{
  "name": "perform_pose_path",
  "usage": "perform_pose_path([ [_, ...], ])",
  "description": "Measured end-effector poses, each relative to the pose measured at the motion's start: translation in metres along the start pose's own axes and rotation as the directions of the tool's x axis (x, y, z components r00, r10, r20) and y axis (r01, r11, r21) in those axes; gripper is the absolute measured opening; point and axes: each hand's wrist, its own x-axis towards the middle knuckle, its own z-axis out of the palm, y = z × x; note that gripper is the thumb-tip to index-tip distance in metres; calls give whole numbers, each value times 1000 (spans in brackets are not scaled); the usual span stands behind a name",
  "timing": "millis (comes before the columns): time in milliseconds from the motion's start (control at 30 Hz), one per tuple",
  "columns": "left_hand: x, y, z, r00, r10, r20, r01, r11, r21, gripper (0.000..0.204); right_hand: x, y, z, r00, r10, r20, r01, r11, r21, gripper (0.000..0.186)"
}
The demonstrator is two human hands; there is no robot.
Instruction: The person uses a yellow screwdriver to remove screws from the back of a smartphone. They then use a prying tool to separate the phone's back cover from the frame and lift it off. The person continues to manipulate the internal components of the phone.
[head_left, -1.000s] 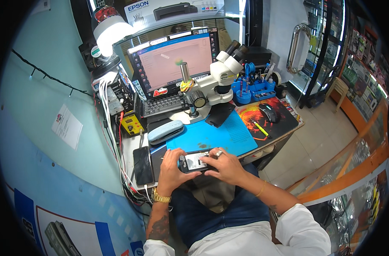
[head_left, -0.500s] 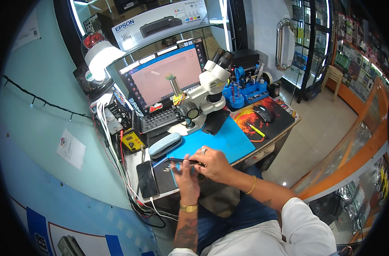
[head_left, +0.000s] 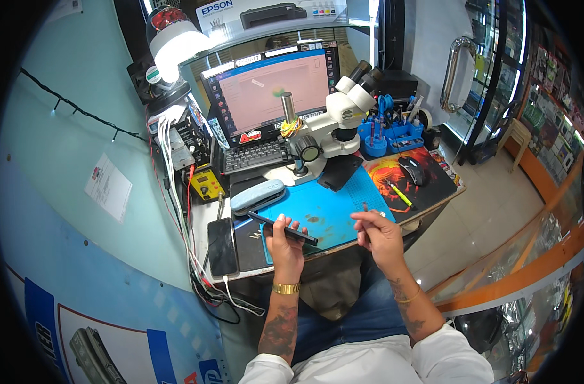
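Observation:
A dark smartphone rests tilted in my left hand, whose fingers and thumb close around its edges above the front of the blue work mat. To the right, my right hand is off the phone, over the mat's front edge. Its fingers are loosely bent and apart, and I see nothing certain in them. Beyond my left hand lies a grey-blue zip case. Another black phone, with a white cable plugged in, lies at the left table edge. A dark flat panel lies at the mat's back.
A white microscope stands behind the mat, before a monitor and keyboard. At right are a blue tool holder, a mouse and a yellow pen-like tool. A yellow-fronted device and cables stand at left.
My right hand has left the phone and moved to the right, its fingers loosening. My left hand keeps the phone, now tilted more. The whole view has shifted.

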Motion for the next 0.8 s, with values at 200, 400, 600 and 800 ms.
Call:
perform_pose_path([
  [200, 10, -9, -12, 998, 56, -31, -57, 998, -31, 57, 12, 28, -3, 974, 227, -8, -177, 777, 604, 35],
  [400, 7, -11, -9, 998, 70, -7, -70, 997, -12, 71, 17, 41, 9, 973, 190, 130, -230, 771, 594, 33],
  [600, 5, -14, -14, 989, 137, 63, -139, 990, 21, 63, 15, 29, 17, 902, 184, 390, -383, 760, 526, 25],
  [800, 4, -13, -15, 976, 176, 131, -189, 977, 100, 61, 7, 6, 49, 987, 6, 158, -2, 1000, -21, 14],
])
